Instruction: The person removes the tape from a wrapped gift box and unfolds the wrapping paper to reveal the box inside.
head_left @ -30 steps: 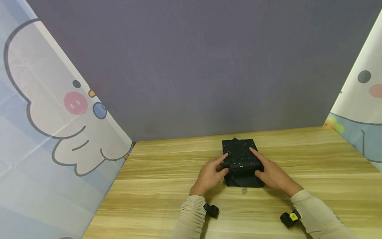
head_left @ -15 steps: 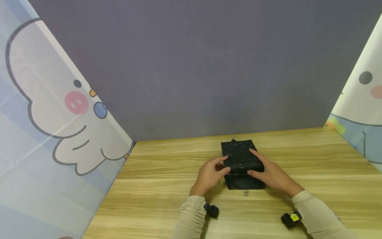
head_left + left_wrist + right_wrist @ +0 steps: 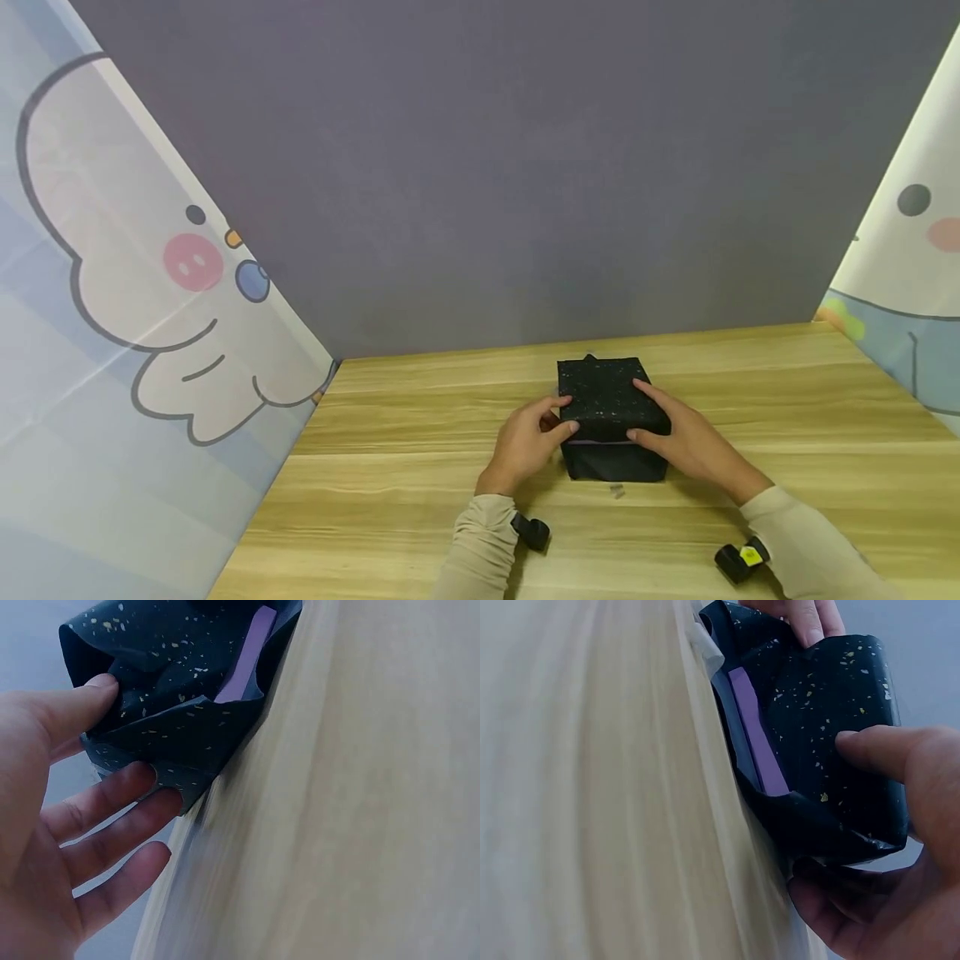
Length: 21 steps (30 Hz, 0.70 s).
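Note:
A box-shaped parcel (image 3: 603, 392) in black wrapping paper with pale specks sits on the wooden table between both hands. The left hand (image 3: 522, 442) grips its left side, thumb on the front face and fingers along the side fold. On the right side, the right hand (image 3: 693, 442) holds it with the thumb pressed to the front and the forefinger on top. A purple strip (image 3: 761, 735), an edge of what is inside, shows between the speckled paper and a plain dark front flap (image 3: 615, 462). Folded paper (image 3: 169, 742) sticks out by the left fingers.
A small scrap (image 3: 617, 491) lies on the table (image 3: 397, 475) just in front of the parcel. The grey wall (image 3: 525, 183) rises behind it. Cartoon-print sheets (image 3: 120, 250) hang at both sides. Each wrist wears a black camera (image 3: 532, 532).
The right thumb has shifted left onto the parcel's front face. The purple strip has come into view above the front flap, which lies a little nearer. The left hand has hardly moved.

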Each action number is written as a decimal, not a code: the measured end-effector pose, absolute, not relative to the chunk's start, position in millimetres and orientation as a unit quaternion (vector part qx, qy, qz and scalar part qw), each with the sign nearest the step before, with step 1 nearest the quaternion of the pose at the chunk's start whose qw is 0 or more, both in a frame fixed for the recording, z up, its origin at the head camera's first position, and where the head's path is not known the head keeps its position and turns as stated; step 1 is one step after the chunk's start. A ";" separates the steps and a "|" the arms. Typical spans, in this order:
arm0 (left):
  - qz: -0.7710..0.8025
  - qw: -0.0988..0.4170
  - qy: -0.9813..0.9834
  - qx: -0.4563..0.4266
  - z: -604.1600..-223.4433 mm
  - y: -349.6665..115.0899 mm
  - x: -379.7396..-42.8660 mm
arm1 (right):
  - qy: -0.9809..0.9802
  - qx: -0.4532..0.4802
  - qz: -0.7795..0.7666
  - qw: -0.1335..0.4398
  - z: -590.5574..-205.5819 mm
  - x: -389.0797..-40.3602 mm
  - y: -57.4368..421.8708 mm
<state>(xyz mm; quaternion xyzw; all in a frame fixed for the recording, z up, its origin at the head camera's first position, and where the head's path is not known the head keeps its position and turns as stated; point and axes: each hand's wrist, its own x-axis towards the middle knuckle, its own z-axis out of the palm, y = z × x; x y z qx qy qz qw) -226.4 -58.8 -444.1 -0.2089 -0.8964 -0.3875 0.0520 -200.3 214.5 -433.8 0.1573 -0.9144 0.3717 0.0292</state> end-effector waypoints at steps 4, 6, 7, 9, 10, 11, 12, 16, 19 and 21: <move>-0.377 0.061 -0.900 -0.211 -444.1 -58.8 -225.1 | -0.914 0.148 0.376 0.029 -432.8 -195.8 219.1; -0.373 0.065 -0.901 -0.212 -443.5 -59.0 -225.1 | -0.915 0.142 0.377 0.032 -432.6 -194.4 222.2; -0.371 0.067 -0.901 -0.214 -443.5 -58.3 -225.3 | -0.916 0.137 0.375 0.034 -432.2 -193.7 224.5; -0.370 0.068 -0.901 -0.215 -443.2 -57.4 -226.2 | -0.917 0.130 0.375 0.038 -431.5 -192.7 228.7; -0.369 0.068 -0.902 -0.215 -443.2 -57.3 -226.8 | -0.917 0.127 0.375 0.038 -431.0 -192.7 230.6; -0.369 0.068 -0.902 -0.214 -443.1 -57.4 -227.4 | -0.917 0.123 0.377 0.039 -430.4 -192.8 232.1; -0.369 0.068 -0.902 -0.214 -443.0 -57.6 -228.2 | -0.916 0.120 0.380 0.038 -429.8 -193.1 233.4; -0.368 0.068 -0.903 -0.212 -442.9 -60.6 -230.2 | -0.912 0.117 0.392 0.037 -427.9 -195.6 237.4; -0.370 0.065 -0.901 -0.217 -443.5 -61.8 -230.3 | -0.915 0.112 0.386 0.038 -426.3 -196.1 241.3; -0.374 0.060 -0.899 -0.219 -444.2 -60.8 -230.2 | -0.918 0.106 0.380 0.038 -424.8 -195.7 244.9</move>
